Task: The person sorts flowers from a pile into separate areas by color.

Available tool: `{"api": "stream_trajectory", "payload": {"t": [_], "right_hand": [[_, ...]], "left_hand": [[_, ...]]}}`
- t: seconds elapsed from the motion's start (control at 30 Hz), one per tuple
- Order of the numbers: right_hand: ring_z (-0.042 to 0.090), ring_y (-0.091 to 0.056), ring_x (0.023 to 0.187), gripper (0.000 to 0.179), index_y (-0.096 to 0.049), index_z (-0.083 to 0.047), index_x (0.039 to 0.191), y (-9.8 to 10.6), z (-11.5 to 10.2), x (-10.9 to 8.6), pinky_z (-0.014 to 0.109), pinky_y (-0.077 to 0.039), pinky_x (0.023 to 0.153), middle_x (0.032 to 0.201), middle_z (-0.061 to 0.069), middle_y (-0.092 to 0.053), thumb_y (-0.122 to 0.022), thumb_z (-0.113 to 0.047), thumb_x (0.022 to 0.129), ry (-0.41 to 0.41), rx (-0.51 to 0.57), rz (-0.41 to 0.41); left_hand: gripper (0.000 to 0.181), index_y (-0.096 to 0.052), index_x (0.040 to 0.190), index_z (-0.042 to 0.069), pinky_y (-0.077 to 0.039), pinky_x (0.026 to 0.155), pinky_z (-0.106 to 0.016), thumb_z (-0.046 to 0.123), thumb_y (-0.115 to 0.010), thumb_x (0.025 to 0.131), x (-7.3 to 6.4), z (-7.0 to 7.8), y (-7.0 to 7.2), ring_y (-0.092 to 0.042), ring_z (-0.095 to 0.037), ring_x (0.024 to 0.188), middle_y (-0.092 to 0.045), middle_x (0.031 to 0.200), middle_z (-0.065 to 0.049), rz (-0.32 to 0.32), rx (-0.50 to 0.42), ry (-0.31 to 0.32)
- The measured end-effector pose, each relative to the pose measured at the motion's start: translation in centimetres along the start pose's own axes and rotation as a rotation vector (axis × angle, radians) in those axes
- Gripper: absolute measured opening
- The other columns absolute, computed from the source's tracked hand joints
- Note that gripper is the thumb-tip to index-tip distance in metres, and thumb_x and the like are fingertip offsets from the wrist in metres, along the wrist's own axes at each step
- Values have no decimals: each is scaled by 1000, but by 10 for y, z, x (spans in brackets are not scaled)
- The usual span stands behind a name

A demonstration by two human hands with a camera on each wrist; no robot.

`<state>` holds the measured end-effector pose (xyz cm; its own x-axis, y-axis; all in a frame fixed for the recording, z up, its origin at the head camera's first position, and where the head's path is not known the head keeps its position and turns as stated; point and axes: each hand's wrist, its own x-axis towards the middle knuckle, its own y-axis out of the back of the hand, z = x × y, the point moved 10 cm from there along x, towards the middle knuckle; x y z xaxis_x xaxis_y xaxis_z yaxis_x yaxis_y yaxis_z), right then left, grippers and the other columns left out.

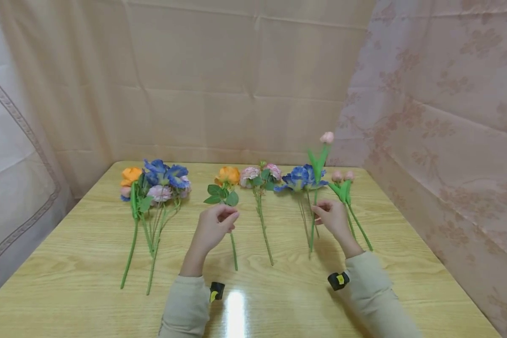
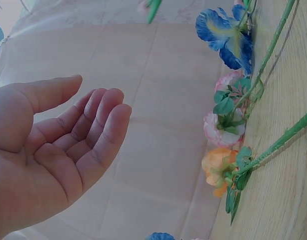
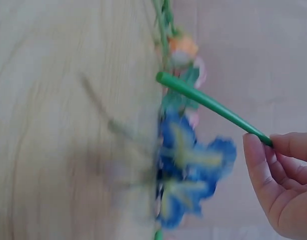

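Holds up a pink tulip (image 1: 318,169) in the right hand (image 1: 333,218), with thumb and finger clamped on the green stem (image 3: 208,102). Tips it just a bit, in front of the blue flowers (image 1: 295,178) and near two more tulips (image 1: 343,191). Hovers with the left hand (image 1: 213,224) by the orange flower (image 1: 228,175), hiding some of its stem in the head view, fingers close together and softly bent, thumb apart. Has pink flowers (image 1: 250,175) mid-table (image 1: 295,310) and a mixed bunch (image 1: 159,176) at the left.
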<state>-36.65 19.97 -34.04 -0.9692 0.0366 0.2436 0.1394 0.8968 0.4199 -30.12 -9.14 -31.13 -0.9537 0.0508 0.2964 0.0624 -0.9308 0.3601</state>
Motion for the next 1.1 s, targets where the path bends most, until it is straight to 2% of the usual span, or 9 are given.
{"api": "stream_trajectory", "payload": {"t": [0.23, 0.37, 0.57, 0.7, 0.87, 1.1], "right_hand": [[11, -57, 52, 18, -56, 17, 94, 32, 28, 7, 28, -51, 49, 73, 18, -60, -54, 2, 85, -99, -82, 26], [10, -57, 55, 23, -54, 19, 100, 42, 42, 11, 28, -51, 50, 79, 21, -60, -51, 1, 86, -144, -151, -6], [15, -56, 50, 20, -56, 21, 94, 55, 57, 20, 31, -51, 50, 70, 20, -57, -52, 4, 84, -160, -311, -51], [19, -57, 48, 15, -58, 17, 84, 59, 66, 24, 32, -51, 50, 63, 14, -56, -54, 3, 83, -174, -421, -87], [17, -55, 45, 15, -59, 12, 71, 57, 76, 28, 30, -51, 48, 51, 7, -51, -54, 3, 82, -194, -481, -131], [14, -51, 39, 13, -60, 10, 71, 56, 89, 31, 26, -47, 41, 46, 4, -47, -49, 6, 76, -237, -524, -146]], "left_hand": [[12, -65, 91, -2, -49, 53, -25, 8, -59, 86, 0, -3, 1, -59, -21, 60, -59, 69, -4, -7, 17, 5], [12, -65, 90, -1, -49, 53, -26, 8, -59, 86, -1, -3, 0, -59, -21, 60, -59, 69, -4, -10, 18, 7], [12, -65, 90, -1, -49, 54, -26, 8, -60, 86, -1, -5, -1, -59, -19, 59, -60, 72, -4, -14, 17, 19], [12, -65, 91, -1, -48, 53, -26, 9, -60, 86, -1, -6, -3, -59, -19, 59, -60, 70, -4, -20, 31, 16], [12, -65, 91, 0, -47, 52, -27, 9, -59, 86, 0, -7, -4, -60, -26, 62, -59, 68, -3, -35, 45, 9], [11, -65, 90, 1, -47, 53, -27, 10, -60, 86, -1, -10, -7, -59, -28, 63, -59, 68, -2, -51, 58, 13]]}}
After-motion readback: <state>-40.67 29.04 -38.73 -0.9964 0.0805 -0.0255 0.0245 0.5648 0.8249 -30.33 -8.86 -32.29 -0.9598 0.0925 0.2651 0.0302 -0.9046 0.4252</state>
